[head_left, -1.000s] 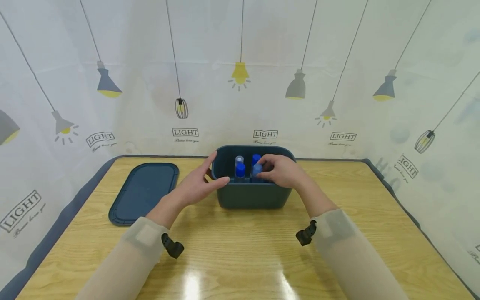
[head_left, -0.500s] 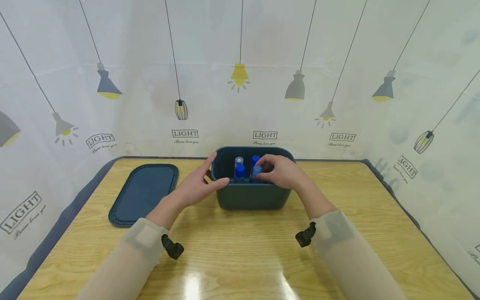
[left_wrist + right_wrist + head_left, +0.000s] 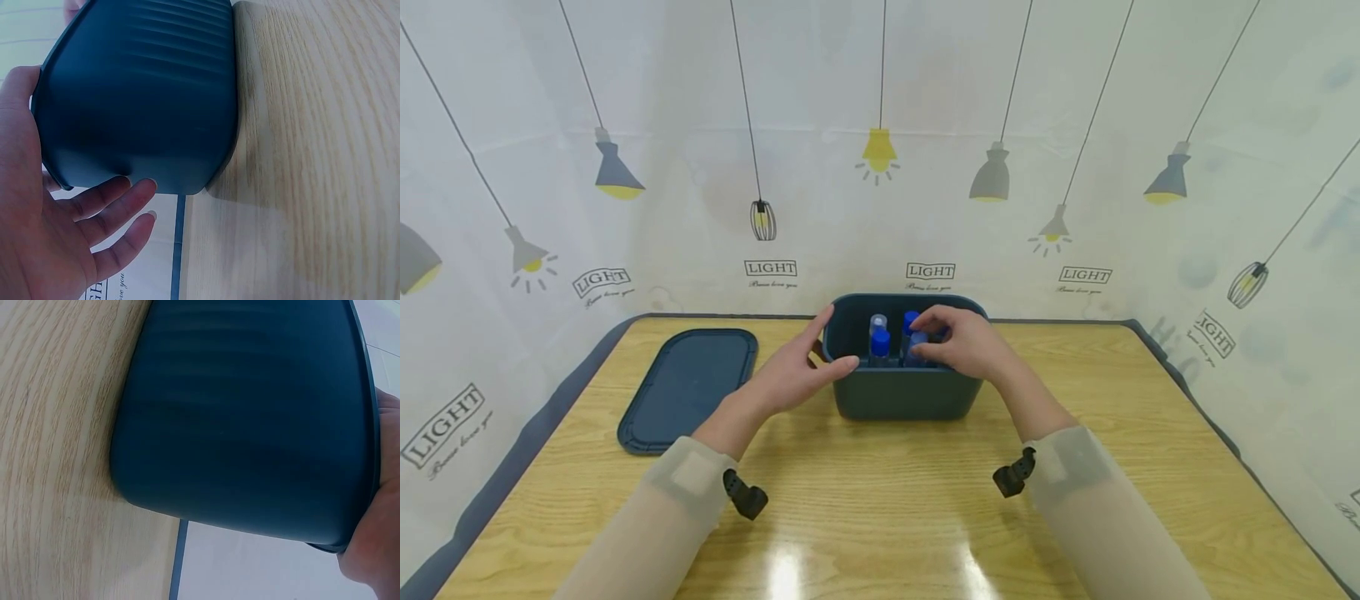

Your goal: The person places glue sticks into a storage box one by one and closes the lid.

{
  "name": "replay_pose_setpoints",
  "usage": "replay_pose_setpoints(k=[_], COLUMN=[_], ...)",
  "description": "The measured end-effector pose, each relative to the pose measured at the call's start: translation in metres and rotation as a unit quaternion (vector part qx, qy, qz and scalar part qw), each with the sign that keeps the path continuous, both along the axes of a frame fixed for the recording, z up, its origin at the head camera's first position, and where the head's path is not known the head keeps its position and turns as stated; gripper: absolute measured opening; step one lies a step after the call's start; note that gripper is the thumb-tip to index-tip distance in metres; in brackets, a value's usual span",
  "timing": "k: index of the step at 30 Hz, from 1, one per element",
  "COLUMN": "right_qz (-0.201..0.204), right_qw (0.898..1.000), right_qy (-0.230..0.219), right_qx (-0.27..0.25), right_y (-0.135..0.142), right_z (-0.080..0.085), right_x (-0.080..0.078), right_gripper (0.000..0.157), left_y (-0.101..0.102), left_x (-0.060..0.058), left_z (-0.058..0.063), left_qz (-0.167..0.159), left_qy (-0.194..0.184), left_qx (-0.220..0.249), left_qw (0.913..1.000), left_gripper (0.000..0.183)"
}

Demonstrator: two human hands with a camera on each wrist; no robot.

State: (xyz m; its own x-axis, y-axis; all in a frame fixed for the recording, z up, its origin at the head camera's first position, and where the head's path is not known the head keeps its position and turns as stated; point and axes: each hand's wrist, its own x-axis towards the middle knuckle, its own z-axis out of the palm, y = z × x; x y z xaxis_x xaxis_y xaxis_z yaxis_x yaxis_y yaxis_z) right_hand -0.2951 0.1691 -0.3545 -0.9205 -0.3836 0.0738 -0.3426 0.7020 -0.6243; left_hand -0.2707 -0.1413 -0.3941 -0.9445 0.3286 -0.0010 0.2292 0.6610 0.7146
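Note:
A dark teal bin (image 3: 906,396) stands on the table with several bottles upright in it. One blue-capped bottle (image 3: 880,346) is at front left, with a clear-topped bottle (image 3: 877,322) behind it. Another blue cap (image 3: 911,319) shows at the back. My left hand (image 3: 790,367) rests against the bin's left end, its thumb over the rim and its fingers spread along the outer wall. Over the right part of the bin, my right hand (image 3: 966,340) has its thumb and index finger apart around a blue-capped bottle (image 3: 918,340). The bottles' lower parts are hidden by the bin's wall.
A flat dark blue lid (image 3: 692,387) lies on the wooden table (image 3: 880,500) at the left. Behind the bin hangs a white curtain (image 3: 820,100) printed with lamps, close to the table's back edge.
My right thumb and index finger have spread slightly at the front right bottle's cap, and that cap sits a little further right. The left hand and the bin stay in place.

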Motion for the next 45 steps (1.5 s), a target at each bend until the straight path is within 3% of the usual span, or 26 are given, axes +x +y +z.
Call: replay_pose_setpoints(k=[15,21,25,32,45], right_qz=[-0.003,-0.019,-0.018,-0.047,-0.050], right_qw=[0.999,0.996,0.992,0.991,0.995], right_qy=[0.009,0.029,0.036,0.040,-0.026], right_qx=[-0.034,-0.087,-0.120,-0.118,-0.083], right_y=[0.004,0.010,0.021,0.053,0.107], right_z=[-0.001,0.002,0.007,0.011,-0.021], right_x=[-0.001,-0.002,0.002,0.014,0.024], right_gripper=[0.042,0.042,0.045,0.046,0.062], left_y=[-0.001,-0.001,-0.001,-0.003,-0.002], left_x=[0.000,0.000,0.001,0.000,0.001], left_z=[0.000,-0.001,0.000,0.002,0.002], left_qz=[-0.003,-0.007,-0.006,-0.008,-0.007], left_qy=[-0.001,-0.006,-0.008,-0.008,-0.004], left_qx=[0.002,0.004,0.004,0.002,-0.003], left_qw=[1.0000,0.9999,0.9999,0.9999,1.0000], left_gripper=[0.105,0.105,0.104,0.104,0.104])
